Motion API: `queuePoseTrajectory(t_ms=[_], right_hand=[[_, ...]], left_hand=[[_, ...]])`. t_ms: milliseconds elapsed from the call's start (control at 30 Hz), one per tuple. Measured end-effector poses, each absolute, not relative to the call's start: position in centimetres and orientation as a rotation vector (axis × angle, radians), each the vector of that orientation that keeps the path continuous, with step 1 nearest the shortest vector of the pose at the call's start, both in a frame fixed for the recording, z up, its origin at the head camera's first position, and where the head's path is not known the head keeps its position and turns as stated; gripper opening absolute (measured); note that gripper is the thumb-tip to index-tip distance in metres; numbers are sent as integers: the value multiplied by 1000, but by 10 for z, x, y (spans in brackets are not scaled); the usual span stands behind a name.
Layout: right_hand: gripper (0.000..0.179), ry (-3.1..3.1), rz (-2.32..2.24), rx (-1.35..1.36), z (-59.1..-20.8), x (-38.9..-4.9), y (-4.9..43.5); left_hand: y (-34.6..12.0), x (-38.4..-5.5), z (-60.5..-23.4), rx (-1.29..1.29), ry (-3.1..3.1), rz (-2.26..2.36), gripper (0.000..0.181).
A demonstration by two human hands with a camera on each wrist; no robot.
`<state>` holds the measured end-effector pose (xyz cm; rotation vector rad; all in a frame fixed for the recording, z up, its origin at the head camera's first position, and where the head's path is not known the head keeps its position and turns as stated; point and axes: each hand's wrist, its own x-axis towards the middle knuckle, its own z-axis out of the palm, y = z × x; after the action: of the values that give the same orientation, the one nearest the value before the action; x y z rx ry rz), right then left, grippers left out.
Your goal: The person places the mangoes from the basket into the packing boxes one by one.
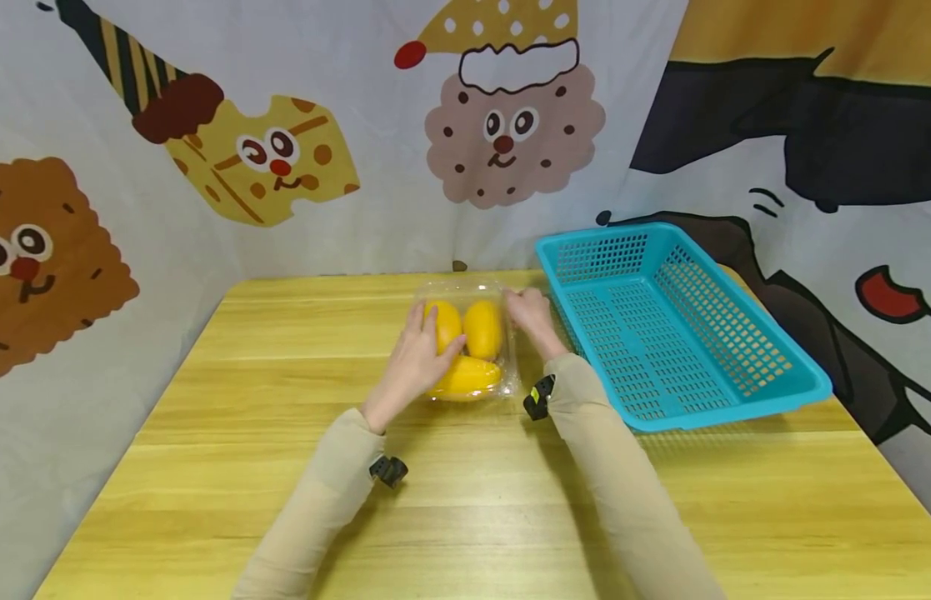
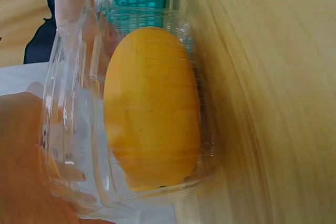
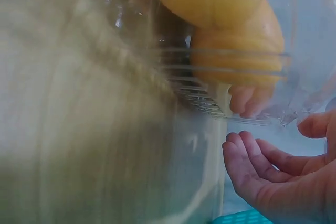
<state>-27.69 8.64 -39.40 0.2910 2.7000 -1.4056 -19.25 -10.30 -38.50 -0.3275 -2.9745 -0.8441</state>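
A clear plastic box (image 1: 513, 379) with three yellow mangoes (image 1: 483, 330) inside rests on the table. My left hand (image 1: 414, 360) lies over the box's left side, its fingers and thumb spread above the fruit. Through the box wall, one mango (image 2: 152, 108) fills the middle of the left wrist view. At the box's far right corner is my right hand (image 1: 531, 315). In the right wrist view its fingers (image 3: 242, 163) are loosely bent beside the box wall, with a gap to the thumb, whose tip is close to the box rim.
A blue-green plastic basket (image 1: 735, 414) with perforated sides stands right of the box, close to my right forearm. The wooden table (image 1: 285, 350) reaches back to a cartoon-printed cloth (image 1: 375, 242). Each wrist wears a small black camera (image 1: 388, 471).
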Motion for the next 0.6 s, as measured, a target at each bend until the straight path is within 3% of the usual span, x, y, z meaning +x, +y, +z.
queuePoseTrajectory(t_ms=[600], right_hand=[[19,2545,-1530,302,-400,-306,87]], left_hand=[[-102,-192,-392,-289,-2948,-853,78]])
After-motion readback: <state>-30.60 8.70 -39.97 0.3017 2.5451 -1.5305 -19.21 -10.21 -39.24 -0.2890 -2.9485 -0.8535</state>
